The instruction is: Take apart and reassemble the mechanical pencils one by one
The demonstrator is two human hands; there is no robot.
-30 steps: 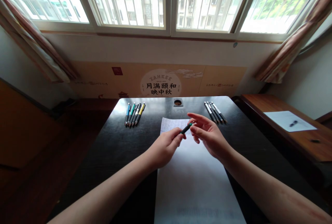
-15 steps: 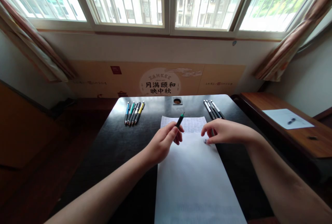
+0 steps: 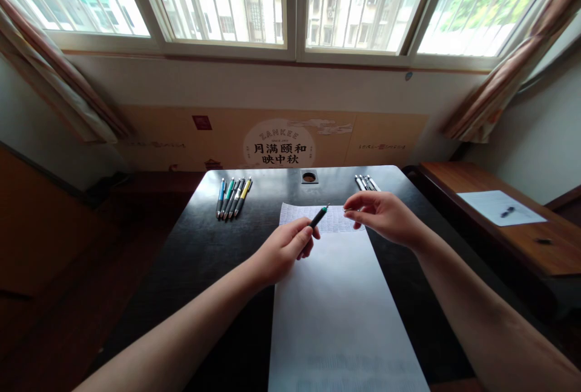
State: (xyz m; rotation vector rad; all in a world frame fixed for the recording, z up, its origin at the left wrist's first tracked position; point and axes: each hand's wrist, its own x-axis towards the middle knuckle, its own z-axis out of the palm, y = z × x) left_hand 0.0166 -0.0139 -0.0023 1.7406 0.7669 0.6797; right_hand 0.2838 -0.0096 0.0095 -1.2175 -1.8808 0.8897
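Note:
My left hand [image 3: 290, 245] is closed around a dark pen barrel [image 3: 318, 217] above the white paper [image 3: 336, 289]. The barrel points up and to the right, with a green ring near its end and a thin point sticking out. To its right, my right hand [image 3: 381, 215] pinches a small silvery pen tip [image 3: 347, 209] between thumb and forefinger, mostly hidden by the fingers. A short gap separates this piece from the barrel's point. Beneath both hands lies a printed sheet [image 3: 333, 220] at the far end of the white paper.
Several coloured pens [image 3: 233, 198] lie in a row on the black table [image 3: 195, 259] at left. Behind my right hand are several white pens [image 3: 367, 182], partly covered. A round hole [image 3: 309, 178] sits at the far edge. A wooden side table [image 3: 508, 210] bears another sheet [image 3: 494, 203].
My right hand has lifted the small pen tip off the paper and moved it up and left, toward the barrel. My left hand has tilted the barrel further to the right.

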